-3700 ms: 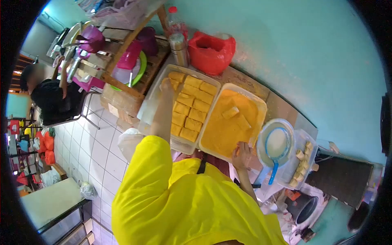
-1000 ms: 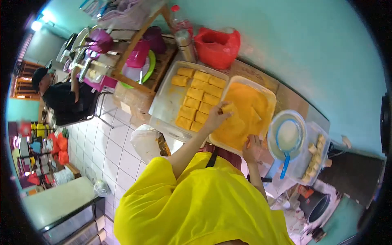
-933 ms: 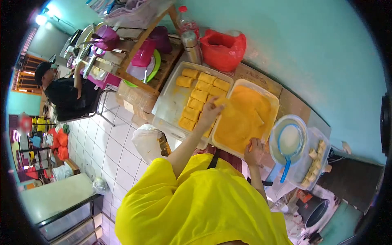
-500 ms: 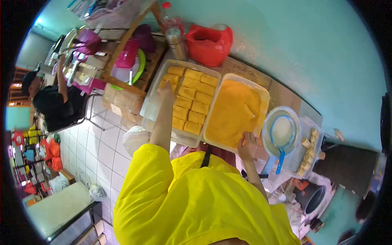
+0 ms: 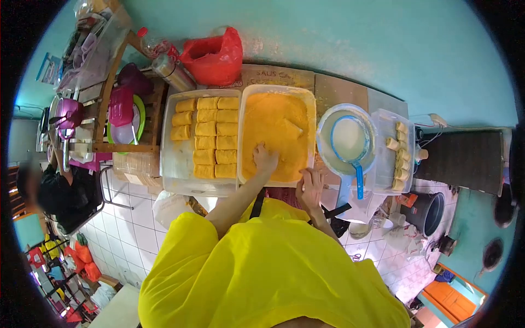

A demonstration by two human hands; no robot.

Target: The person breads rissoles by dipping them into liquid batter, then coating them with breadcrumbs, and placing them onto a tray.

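Observation:
A plastic tub (image 5: 312, 109) of orange crumbs (image 5: 265, 117) stands before me. My left hand (image 5: 266, 159) dips into the crumbs, fingers apart, with no piece visible in it. One crumb-dusted roll (image 5: 293, 129) lies farther right in the same tub. At the tub's near right corner is my right hand (image 5: 310, 186), fingers bent and apart, holding nothing I can see. Left of the tub, a clear container (image 5: 178, 164) holds rows of orange coated rolls (image 5: 205, 129). A bowl of pale batter (image 5: 348, 139) sits to the right, with a blue-handled strainer (image 5: 358, 177) in it.
A clear box (image 5: 383, 180) of pale uncoated rolls (image 5: 402, 153) stands at far right. Behind are a red plastic bag (image 5: 213, 57) and a metal flask (image 5: 174, 72). A wooden rack (image 5: 156, 117) is at left, where another person (image 5: 65, 191) sits.
My left hand has moved from the container of coated rolls to the crumb tub, leaving another roll in the left column. My right hand stays near the tub's corner. The view has turned.

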